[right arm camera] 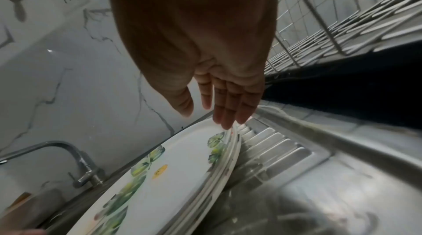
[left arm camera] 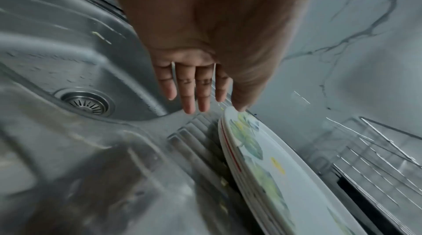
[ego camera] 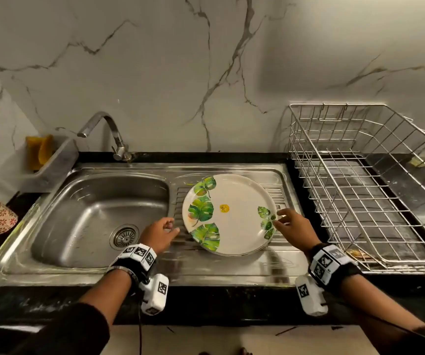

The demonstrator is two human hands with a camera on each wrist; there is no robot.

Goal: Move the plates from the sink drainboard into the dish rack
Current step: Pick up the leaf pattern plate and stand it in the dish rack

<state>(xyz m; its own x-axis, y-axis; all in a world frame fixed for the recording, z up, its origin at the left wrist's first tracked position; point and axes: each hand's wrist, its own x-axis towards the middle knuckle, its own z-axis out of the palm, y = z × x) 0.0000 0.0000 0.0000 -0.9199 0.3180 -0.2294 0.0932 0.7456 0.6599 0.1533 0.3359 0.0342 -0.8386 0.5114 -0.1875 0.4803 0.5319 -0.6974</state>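
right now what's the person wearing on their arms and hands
Both hands are bare. The left hand and right hand each have a black wrist band carrying white blocks printed with black square markers. A white camera pod hangs under each wrist, a thin black cable trails from the left one, and both sleeves are dark.

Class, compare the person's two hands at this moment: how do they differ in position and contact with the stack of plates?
The left hand is at the plates' sink-side edge; the right hand is at their rack-side edge. The left hand seems clear of the rim, while the right hand's fingertips appear to reach it. Both are open, gripping nothing.
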